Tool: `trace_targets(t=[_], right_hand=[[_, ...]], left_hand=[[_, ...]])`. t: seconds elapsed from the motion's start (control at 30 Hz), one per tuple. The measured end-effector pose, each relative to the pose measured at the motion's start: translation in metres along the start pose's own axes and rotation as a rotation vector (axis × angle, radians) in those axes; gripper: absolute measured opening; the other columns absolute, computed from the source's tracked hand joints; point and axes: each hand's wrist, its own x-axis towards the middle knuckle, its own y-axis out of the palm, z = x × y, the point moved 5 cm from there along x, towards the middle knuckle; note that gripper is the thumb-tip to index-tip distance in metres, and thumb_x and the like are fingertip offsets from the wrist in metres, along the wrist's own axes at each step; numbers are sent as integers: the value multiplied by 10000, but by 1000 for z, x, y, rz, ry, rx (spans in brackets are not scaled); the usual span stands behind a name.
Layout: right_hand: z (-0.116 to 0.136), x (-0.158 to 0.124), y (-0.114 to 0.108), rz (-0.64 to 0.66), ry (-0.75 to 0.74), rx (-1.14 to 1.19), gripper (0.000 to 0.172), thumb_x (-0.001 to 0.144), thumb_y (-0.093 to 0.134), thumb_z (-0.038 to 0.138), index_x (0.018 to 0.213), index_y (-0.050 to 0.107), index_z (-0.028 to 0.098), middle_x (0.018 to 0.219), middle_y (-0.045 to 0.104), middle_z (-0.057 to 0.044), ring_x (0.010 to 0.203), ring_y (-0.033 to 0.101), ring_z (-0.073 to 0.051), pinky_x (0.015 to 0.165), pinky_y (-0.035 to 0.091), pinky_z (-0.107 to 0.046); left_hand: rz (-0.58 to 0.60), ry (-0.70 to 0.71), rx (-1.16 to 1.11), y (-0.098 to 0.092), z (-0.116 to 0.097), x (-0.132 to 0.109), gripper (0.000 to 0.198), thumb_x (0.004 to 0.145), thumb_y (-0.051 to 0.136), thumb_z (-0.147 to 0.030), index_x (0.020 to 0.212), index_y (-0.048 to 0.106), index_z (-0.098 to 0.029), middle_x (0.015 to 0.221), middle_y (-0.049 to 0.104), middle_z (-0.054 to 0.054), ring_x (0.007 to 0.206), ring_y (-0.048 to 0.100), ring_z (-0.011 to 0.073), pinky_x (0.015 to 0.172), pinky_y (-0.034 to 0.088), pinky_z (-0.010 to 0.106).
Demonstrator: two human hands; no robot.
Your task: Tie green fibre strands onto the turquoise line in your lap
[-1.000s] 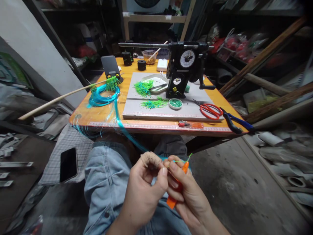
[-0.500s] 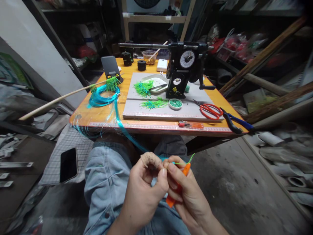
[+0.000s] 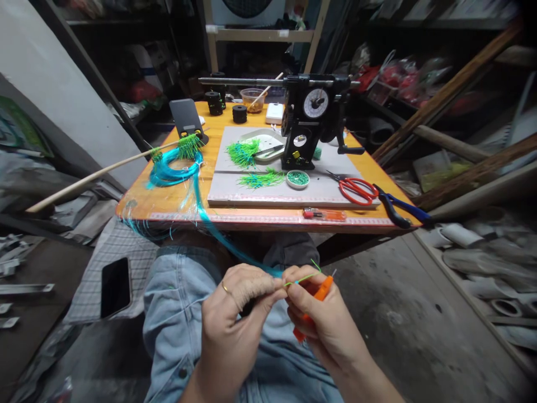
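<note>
We pinch a thin green strand (image 3: 309,276) between the fingertips of our left hand (image 3: 232,319) and right hand (image 3: 329,322), while an orange-handled tool (image 3: 324,288), tucked in our curled right fingers, could snag it if our grip shifts.

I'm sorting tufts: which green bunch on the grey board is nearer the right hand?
The flatter bunch, just left of the round white dish, is nearer the right hand; the fuller bunch lies farther back, by the white tray.
</note>
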Motion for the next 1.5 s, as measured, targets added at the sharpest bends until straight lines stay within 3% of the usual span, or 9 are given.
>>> trace_targets(t=[0.23,0.37,0.5,0.63,0.73,0.87,1.2,1.37,1.5], right_hand=[[7,-1,-9,16,-56,-191,152,772,806,326,794,728,197,777,598,21,371,332,22,331,232,-129],[13,-2,-9,75,-177,-366,91,843,743,293,828,719,207,854,591,3,408,301,10,332,224,-149],[15,-4,-6,109,-169,-403,109,876,710,310,842,697,207,849,563,10,418,302,6,345,231,-159],[13,-3,-7,87,-79,-340,158,859,727,354,838,675,207,821,531,29,424,296,5,354,223,-153],[15,-2,-9,89,-111,-377,136,871,714,342,849,671,215,845,533,26,438,308,-3,356,239,-153],[21,-3,-8,84,-260,-502,48,897,679,267,867,680,231,883,557,11,526,411,-43,418,332,-160],[24,-5,1,121,-360,-576,61,914,639,219,865,666,244,878,587,-2,773,568,-127,629,466,-207],[23,-5,0,112,-316,-546,50,916,648,229,878,676,247,888,586,4,764,578,-120,632,461,-213],[27,-5,1,135,-365,-550,58,882,695,204,862,722,250,861,643,-7,799,596,-131,664,471,-211]], left_hand=[[74,320,260,-2,-8,1,280,778,737,11,965,748,-197,808,744,19,793,690,170,801,563,294],[120,345,295,-1,-8,-1,263,801,709,25,993,727,-153,871,718,48,842,681,146,804,562,223],[172,218,165,1,-3,0,291,815,721,-17,1028,722,-215,879,706,9,818,679,117,782,552,184],[223,-178,-7,4,14,-2,501,793,754,-84,1215,618,-318,891,696,-44,652,615,79,671,553,179],[215,-338,-68,6,21,-5,346,811,674,-65,1084,637,-274,876,705,-37,700,651,92,702,559,189],[170,-336,-4,3,22,-4,136,812,630,-79,809,653,-213,741,666,-33,679,645,102,649,529,172],[220,-98,217,2,7,-2,186,848,580,-45,812,615,-223,715,587,-47,589,467,97,549,409,206],[206,-157,152,2,10,-3,251,855,660,-126,1068,624,-255,779,634,-46,603,486,97,592,447,203],[242,-287,78,2,18,-5,39,894,643,-214,889,680,-226,757,634,-23,637,514,105,576,425,201]])
